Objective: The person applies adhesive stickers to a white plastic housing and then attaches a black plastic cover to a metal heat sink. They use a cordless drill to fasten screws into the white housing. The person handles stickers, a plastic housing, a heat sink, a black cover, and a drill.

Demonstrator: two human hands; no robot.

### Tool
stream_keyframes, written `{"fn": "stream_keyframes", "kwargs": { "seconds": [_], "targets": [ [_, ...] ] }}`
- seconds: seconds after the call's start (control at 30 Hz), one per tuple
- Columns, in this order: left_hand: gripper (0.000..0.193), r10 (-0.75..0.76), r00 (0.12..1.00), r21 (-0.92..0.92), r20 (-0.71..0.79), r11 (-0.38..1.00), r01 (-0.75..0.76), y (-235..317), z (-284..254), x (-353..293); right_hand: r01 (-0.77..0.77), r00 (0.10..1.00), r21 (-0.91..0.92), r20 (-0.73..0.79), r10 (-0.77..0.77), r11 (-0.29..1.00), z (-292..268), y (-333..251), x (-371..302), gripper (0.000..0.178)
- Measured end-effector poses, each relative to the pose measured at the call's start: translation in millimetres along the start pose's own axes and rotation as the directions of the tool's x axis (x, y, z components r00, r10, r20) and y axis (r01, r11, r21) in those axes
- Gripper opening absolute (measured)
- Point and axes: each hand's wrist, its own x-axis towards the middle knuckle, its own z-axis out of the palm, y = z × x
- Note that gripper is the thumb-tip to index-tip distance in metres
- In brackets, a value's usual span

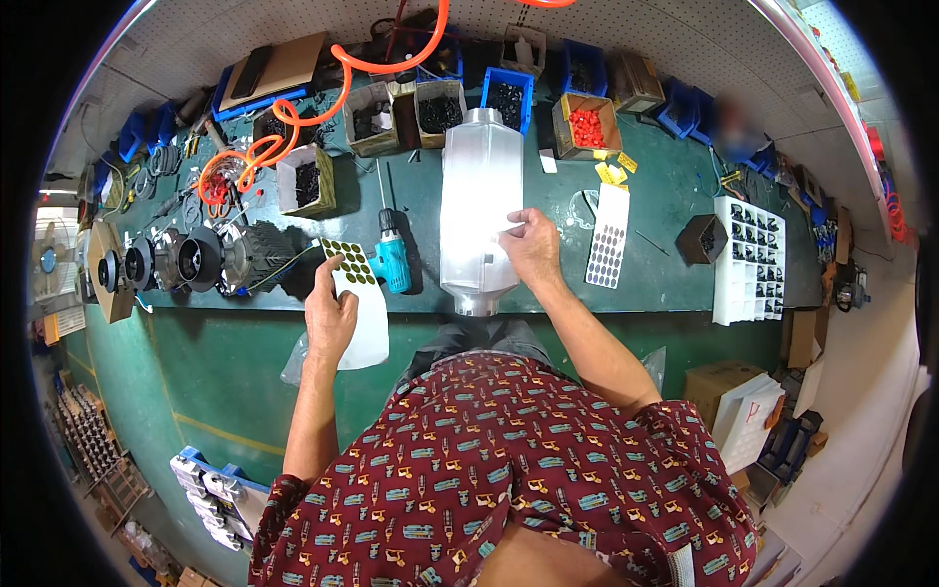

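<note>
A long pale silver housing with tapered ends lies on the green bench in front of me, its narrow near end at the bench edge. My right hand rests at its right side, thumb and fingertips pinched together against its surface; anything between them is too small to make out. My left hand is over a white sheet of round olive-yellow stickers, index finger stretched onto the stickers and thumb apart. The sheet's lower part hangs over the bench edge. Between sheet and housing lies a teal power screwdriver, bit pointing away.
Black fan-like motor units line the bench's left side. Bins of small parts stand behind, one with red caps. Right of the housing lie a card of grey dots and a white tray. An orange coiled hose hangs above.
</note>
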Motion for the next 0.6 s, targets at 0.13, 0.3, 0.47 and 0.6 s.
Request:
{"fn": "stream_keyframes", "kwargs": {
  "seconds": [0.13, 0.3, 0.47, 0.6],
  "targets": [
    [0.056, 0.010, 1.000, -0.003, 0.015, 1.000, -0.010, 2.4, 1.7, 4.9, -0.010, 1.000, -0.029, -0.006, 0.010, 1.000, -0.6, -4.9, -2.7, 0.044],
    [0.056, 0.002, 0.999, -0.034, 0.032, 0.999, -0.001, 4.9, 4.9, 8.6, -0.012, 1.000, -0.087, -0.007, 0.012, 0.996, -0.8, -8.5, -4.6, 0.044],
    [0.055, -0.004, 0.999, -0.041, 0.037, 0.999, 0.005, 6.5, 7.7, 9.8, 0.011, 1.000, -0.187, -0.006, -0.013, 0.982, -2.2, -18.7, -7.6, 0.045],
    [0.054, 0.014, 0.999, -0.054, 0.030, 0.998, -0.013, 4.2, 10.3, 9.6, 0.022, 1.000, -0.217, 0.018, -0.018, 0.976, -3.4, -21.8, -7.8, 0.046]
  ]
}}
